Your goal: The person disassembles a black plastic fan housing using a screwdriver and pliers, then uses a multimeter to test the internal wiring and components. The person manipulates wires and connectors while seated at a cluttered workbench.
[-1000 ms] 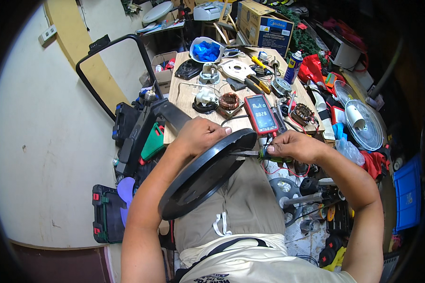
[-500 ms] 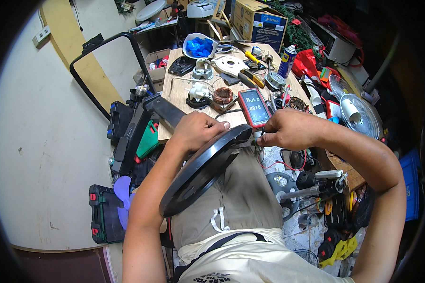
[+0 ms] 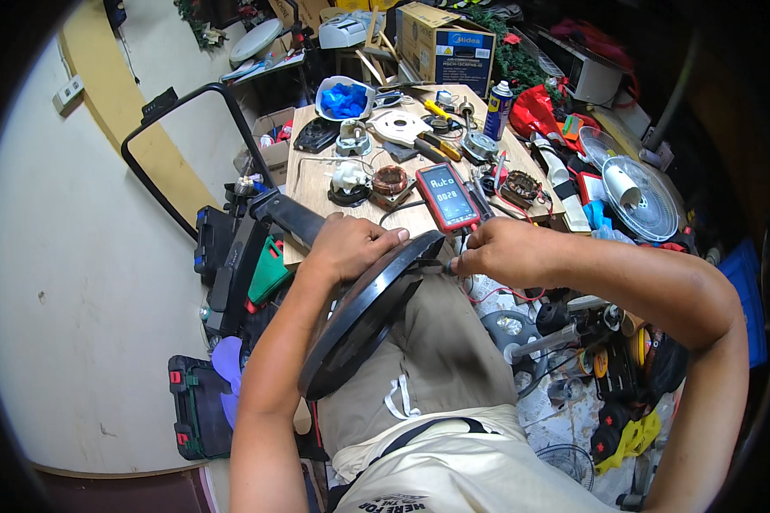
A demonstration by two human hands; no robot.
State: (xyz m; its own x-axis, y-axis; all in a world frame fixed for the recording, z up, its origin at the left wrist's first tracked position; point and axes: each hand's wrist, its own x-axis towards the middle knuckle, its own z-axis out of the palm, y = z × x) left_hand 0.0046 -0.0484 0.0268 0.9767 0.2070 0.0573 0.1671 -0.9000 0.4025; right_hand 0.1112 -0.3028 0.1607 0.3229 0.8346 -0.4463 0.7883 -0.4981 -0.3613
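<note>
A round black fan base (image 3: 351, 329) stands tilted on edge over my lap, its hollow underside facing right. My left hand (image 3: 355, 244) grips its upper rim, the thumb laid along the edge and the other fingers bent behind it. At the right side of the base my right hand (image 3: 492, 252) is closed in a pinch around a thin tool (image 3: 434, 268), whose end reaches into the underside. The fingers hide most of this tool, so I cannot tell its kind. Just beyond my hands, a red multimeter (image 3: 447, 197) with a lit screen lies on the wooden table (image 3: 308, 175).
On the table are a copper-wound motor coil (image 3: 391, 181), pliers (image 3: 432, 150), a blue spray can (image 3: 498, 111) and a white bowl (image 3: 344, 98) with blue plastic. A fan grille (image 3: 642, 201) stands at right. Tool cases (image 3: 201, 406) and a purple fan blade (image 3: 227, 368) are at left.
The view has shifted slightly, so the table things appear further left. Both hands keep their holds; the base and the right hand have moved only a little.
</note>
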